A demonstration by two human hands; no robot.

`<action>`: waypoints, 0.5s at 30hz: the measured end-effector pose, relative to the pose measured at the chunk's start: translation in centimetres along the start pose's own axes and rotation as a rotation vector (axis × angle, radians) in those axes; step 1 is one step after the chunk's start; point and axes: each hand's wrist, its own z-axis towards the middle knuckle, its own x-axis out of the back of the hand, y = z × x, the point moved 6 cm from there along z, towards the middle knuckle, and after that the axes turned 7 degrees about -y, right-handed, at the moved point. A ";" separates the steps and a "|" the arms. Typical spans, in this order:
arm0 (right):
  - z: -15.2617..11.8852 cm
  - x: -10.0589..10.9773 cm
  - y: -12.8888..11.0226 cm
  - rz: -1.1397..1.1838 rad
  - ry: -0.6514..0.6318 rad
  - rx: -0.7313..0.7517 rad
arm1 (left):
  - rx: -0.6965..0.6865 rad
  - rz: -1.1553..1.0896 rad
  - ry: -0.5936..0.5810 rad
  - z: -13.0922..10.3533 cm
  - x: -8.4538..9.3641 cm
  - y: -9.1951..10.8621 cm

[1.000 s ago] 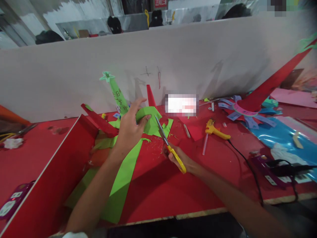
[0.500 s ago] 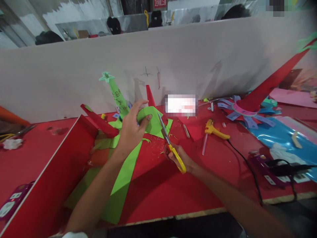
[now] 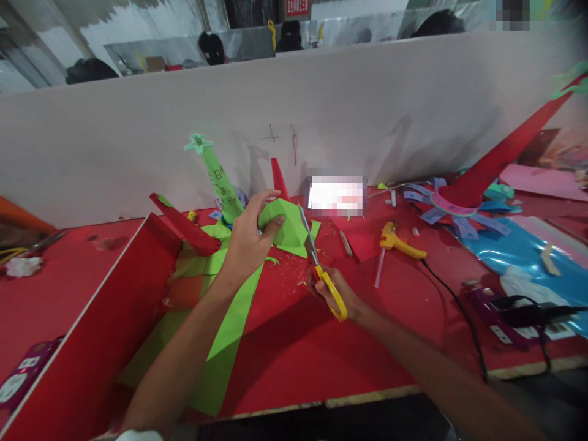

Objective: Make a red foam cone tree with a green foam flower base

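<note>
My left hand [image 3: 252, 229] grips a piece of green craft paper [image 3: 287, 226], thumb on its near face and fingers behind. In my right hand [image 3: 333, 288] is a pair of scissors [image 3: 328, 278] with yellow handles, blades pointing up and away along the paper's right edge. Whether the blades touch the paper I cannot tell. Another green scrap shows beneath the held piece, with small green clippings [image 3: 301, 283] around it. Long green sheets [image 3: 232, 343] lie under my left forearm. Behind my left hand stands a green paper cone [image 3: 220, 184] with writing and a star-shaped top.
A yellow glue gun [image 3: 399, 242] with its cord and a utility knife [image 3: 346, 243] lie to the right. Red cones [image 3: 500, 153] stand at the right and behind. A red upright panel [image 3: 92, 324] borders the left; a pale partition [image 3: 160, 135] runs across the back.
The green paper and my left hand have shifted slightly right, and the paper has turned a little. The scissors have moved slightly right with my right hand.
</note>
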 end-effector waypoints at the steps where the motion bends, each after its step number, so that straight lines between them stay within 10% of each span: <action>1: 0.0 0.1 0.0 -0.005 -0.002 0.004 | 0.004 -0.010 -0.003 0.0 0.0 -0.1; 15: -0.1 0.0 -0.4 -0.022 -0.008 0.020 | 0.046 -0.133 0.009 0.0 -0.1 -0.3</action>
